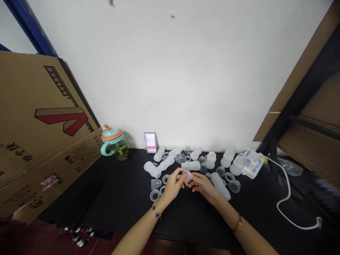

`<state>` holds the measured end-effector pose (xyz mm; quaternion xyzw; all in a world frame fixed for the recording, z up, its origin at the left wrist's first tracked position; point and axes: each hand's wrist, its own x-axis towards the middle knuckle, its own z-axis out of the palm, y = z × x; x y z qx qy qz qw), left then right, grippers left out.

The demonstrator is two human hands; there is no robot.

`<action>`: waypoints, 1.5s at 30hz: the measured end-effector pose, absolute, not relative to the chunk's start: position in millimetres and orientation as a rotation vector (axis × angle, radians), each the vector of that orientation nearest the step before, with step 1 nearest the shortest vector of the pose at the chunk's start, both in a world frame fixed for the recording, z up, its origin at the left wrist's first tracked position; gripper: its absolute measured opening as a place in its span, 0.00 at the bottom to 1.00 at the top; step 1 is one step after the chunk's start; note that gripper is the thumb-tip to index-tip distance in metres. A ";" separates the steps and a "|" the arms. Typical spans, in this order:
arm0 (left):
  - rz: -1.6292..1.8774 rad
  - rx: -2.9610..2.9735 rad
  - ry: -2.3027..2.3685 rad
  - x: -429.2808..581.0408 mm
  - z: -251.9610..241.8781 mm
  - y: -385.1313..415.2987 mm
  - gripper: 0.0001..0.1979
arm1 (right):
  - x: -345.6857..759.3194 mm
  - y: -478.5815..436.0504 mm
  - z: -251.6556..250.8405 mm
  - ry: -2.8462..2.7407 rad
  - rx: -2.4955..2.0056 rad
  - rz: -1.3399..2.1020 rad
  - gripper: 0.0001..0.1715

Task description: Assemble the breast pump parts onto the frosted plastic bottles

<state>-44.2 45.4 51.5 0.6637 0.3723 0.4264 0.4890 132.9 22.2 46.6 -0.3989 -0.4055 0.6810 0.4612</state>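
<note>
My left hand [173, 185] and my right hand [204, 185] meet over the middle of the black table. Between their fingertips they pinch a translucent bottle collar ring [187, 173]; whether a nipple sits inside it is too small to make out. Just beyond lies a frosted baby bottle [191, 165] on its side. Another bottle [221, 187] rests beside my right hand. Near my left wrist are a clear dome cap [156, 183] and a loose collar ring [154, 195]. Further right, a clear cap [234, 186] lies by another ring [229, 177].
Several more bottles, caps and rings are spread along the wall. A teal-lidded pitcher [117, 143] with leaves in it stands at the left, near a large cardboard box [47, 124]. At the right lies a white power strip [253, 164] with its cable [288, 191] trailing over the table.
</note>
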 end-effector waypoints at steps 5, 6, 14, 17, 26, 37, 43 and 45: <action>1.029 1.593 0.884 -43.7 48.4 45.6 0.18 | 132.6 23.0 47.2 -0.999 -0.981 1.685 0.23; 1.030 1.593 0.880 -43.7 47.9 45.7 0.18 | 132.4 23.0 47.2 -1.000 -0.982 1.685 0.23; 1.034 1.590 0.856 -42.5 49.1 43.5 0.17 | 128.9 22.0 47.2 -0.983 -0.978 1.675 0.20; 1.038 1.591 0.832 -42.5 49.1 42.1 0.17 | 127.6 22.1 46.7 -0.961 -0.968 1.676 0.21; 1.028 1.599 0.800 -42.1 48.4 40.5 0.17 | 129.8 22.6 46.4 -0.962 -0.939 1.671 0.19; 1.038 1.599 0.774 -42.3 47.7 40.1 0.17 | 131.5 23.9 44.8 -0.920 -0.888 1.730 0.19; 1.032 1.595 0.763 -42.6 49.9 39.2 0.17 | 131.5 24.0 44.3 -0.908 -0.896 1.736 0.20; 1.034 1.593 0.762 -42.6 50.2 38.9 0.17 | 131.8 24.1 43.7 -0.913 -0.897 1.739 0.21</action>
